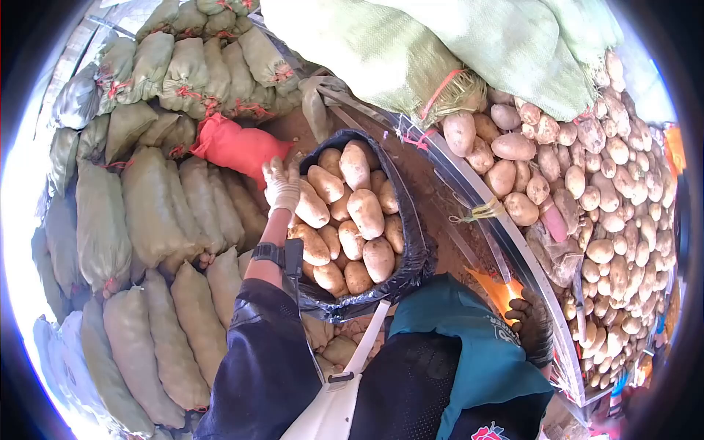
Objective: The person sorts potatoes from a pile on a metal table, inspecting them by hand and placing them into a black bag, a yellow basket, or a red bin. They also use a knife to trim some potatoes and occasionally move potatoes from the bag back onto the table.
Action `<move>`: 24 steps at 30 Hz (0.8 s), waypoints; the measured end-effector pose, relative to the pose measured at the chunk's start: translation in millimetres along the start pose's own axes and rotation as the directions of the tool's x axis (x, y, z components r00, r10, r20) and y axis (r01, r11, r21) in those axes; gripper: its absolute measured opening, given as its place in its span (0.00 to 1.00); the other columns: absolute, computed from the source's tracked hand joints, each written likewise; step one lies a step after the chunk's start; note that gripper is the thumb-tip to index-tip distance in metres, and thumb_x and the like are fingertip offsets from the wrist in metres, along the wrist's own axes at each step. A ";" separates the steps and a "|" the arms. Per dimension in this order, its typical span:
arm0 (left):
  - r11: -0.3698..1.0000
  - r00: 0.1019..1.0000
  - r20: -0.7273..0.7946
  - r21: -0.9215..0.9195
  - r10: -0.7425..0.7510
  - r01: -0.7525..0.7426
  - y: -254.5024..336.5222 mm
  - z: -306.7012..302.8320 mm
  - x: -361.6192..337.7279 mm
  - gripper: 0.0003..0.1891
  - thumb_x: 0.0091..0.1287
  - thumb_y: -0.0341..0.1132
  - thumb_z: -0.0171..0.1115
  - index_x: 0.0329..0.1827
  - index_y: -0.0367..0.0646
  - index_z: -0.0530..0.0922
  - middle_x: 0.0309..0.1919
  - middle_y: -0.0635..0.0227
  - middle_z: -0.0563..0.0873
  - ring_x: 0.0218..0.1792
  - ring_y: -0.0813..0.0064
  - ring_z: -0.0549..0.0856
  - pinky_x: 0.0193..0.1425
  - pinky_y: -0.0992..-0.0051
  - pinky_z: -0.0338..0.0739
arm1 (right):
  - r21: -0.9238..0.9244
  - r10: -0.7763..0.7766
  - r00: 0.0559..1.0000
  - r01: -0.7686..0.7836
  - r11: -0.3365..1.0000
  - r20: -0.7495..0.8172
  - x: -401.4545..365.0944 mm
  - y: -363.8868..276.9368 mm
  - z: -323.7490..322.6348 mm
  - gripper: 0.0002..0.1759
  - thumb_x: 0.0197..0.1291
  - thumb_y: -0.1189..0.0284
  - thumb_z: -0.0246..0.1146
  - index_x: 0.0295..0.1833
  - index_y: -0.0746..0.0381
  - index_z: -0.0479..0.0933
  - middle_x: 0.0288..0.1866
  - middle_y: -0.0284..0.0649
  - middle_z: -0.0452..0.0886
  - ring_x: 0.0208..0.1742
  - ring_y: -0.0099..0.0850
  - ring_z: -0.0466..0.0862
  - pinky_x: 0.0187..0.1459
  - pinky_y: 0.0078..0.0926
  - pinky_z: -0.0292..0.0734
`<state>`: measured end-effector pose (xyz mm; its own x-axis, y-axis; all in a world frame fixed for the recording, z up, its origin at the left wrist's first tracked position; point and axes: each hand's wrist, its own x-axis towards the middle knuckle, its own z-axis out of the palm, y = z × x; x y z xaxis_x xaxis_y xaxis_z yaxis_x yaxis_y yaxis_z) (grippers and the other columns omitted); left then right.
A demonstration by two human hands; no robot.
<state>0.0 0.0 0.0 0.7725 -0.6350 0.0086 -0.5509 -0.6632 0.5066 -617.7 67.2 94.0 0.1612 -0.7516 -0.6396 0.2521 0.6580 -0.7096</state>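
Observation:
My left hand (281, 185), in a light glove, reaches forward at the left rim of a basket (419, 253) lined with black plastic. Its fingers are stretched out beside a red bag (238, 149) and hold nothing that I can see. Large potatoes (365, 213) fill the basket, which stands in front of my body. Off to the right is my right hand (531, 326) in a dark glove, its fingers curled next to an orange piece of material (496, 289). Whether the fingers grip that material is hidden.
Filled pale green sacks (158, 205) lie stacked on the left, several tied in red. A large heap of potatoes (609, 249) lies on the right behind a metal edge (506, 235). Big light green sacks (440, 59) rest at the top. A white strap (367, 341) runs toward the basket.

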 end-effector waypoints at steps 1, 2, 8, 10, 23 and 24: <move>0.992 0.997 0.036 0.106 0.071 -0.074 9.8 10.1 -11.8 0.35 0.70 0.57 0.53 0.77 0.51 0.62 0.79 0.50 0.56 0.77 0.53 0.60 0.76 0.51 0.59 | -0.029 -0.025 0.999 0.024 0.999 -0.032 -7.0 -5.6 4.6 0.38 0.62 0.45 0.66 0.65 0.63 0.69 0.46 0.44 0.82 0.39 0.33 0.86 0.29 0.19 0.75; 0.946 0.992 0.083 0.302 0.098 -0.118 18.8 21.4 -27.6 0.31 0.70 0.51 0.53 0.75 0.49 0.64 0.77 0.51 0.60 0.75 0.53 0.63 0.73 0.49 0.62 | -0.060 -0.049 0.997 0.045 0.997 -0.067 -13.9 -9.9 8.3 0.36 0.64 0.48 0.65 0.65 0.64 0.69 0.45 0.44 0.81 0.38 0.33 0.85 0.29 0.19 0.75; 0.797 0.865 -0.077 0.436 0.496 -0.418 -32.0 39.3 -1.1 0.28 0.68 0.42 0.55 0.72 0.48 0.66 0.69 0.50 0.70 0.72 0.52 0.67 0.73 0.57 0.66 | -0.254 -0.184 0.982 0.169 0.952 -0.036 5.3 35.9 -10.8 0.28 0.73 0.54 0.57 0.63 0.66 0.69 0.44 0.45 0.83 0.40 0.30 0.85 0.32 0.19 0.76; 0.949 0.987 0.141 0.293 0.074 -0.113 55.3 -12.8 -52.1 0.29 0.71 0.42 0.54 0.73 0.44 0.64 0.71 0.52 0.69 0.73 0.57 0.66 0.76 0.63 0.63 | -0.268 -0.137 0.984 0.103 0.958 -0.113 -17.6 29.6 -19.2 0.27 0.74 0.54 0.55 0.64 0.66 0.69 0.44 0.45 0.82 0.40 0.30 0.85 0.33 0.20 0.78; 0.256 0.258 0.008 -0.150 0.966 -0.955 236.7 28.3 -249.6 0.31 0.67 0.41 0.60 0.72 0.43 0.66 0.70 0.45 0.68 0.71 0.45 0.67 0.73 0.45 0.57 | 0.014 -0.132 0.981 0.135 0.991 -0.140 -46.2 27.9 -94.2 0.30 0.72 0.55 0.56 0.67 0.68 0.68 0.52 0.46 0.81 0.44 0.30 0.86 0.38 0.21 0.82; 0.187 0.189 0.011 -0.209 0.982 -0.960 260.5 47.1 -287.2 0.31 0.66 0.40 0.61 0.72 0.42 0.66 0.70 0.46 0.69 0.71 0.45 0.67 0.74 0.45 0.56 | -0.022 -0.134 0.984 0.132 0.991 -0.115 -49.0 21.1 -103.8 0.31 0.72 0.55 0.56 0.70 0.68 0.67 0.54 0.45 0.81 0.45 0.30 0.86 0.40 0.22 0.82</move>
<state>-380.3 -9.1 88.9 -0.3982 -0.7759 0.4894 -0.7785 0.5680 0.2671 -719.4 122.8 79.6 0.0153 -0.8224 -0.5687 0.2498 0.5539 -0.7942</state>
